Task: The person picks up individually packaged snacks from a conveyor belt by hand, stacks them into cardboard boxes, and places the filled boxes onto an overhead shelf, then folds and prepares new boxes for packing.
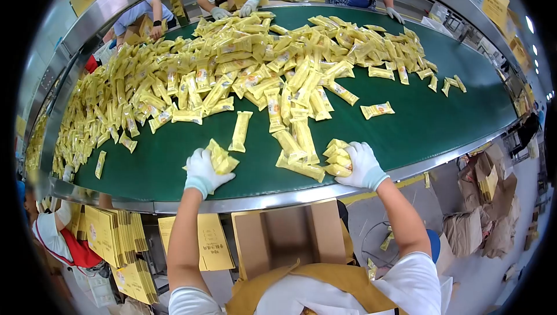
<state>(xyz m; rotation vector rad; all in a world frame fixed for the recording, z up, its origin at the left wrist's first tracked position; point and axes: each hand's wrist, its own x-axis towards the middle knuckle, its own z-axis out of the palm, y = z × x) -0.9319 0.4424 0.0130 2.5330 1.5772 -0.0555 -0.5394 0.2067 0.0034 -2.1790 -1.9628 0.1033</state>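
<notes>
My left hand (202,171), in a white glove, is closed around a few yellow snack packets (220,158) at the near edge of the green conveyor belt (255,176). Across from it, my right hand (363,166), gloved too, grips a small stack of yellow snack packets (338,158). Between my hands, several loose packets (299,141) trail down from the big pile (232,60). One single packet (240,131) lies just beyond my left hand. Directly below the belt edge, in front of my body, stands an open cardboard box (290,236).
A metal rail (243,203) borders the belt. Flattened yellow cartons (110,234) stand at the lower left, and brown paper bags (484,210) lie on the floor at right. Co-workers' gloved hands (250,4) work at the far side; another person (58,228) is at left.
</notes>
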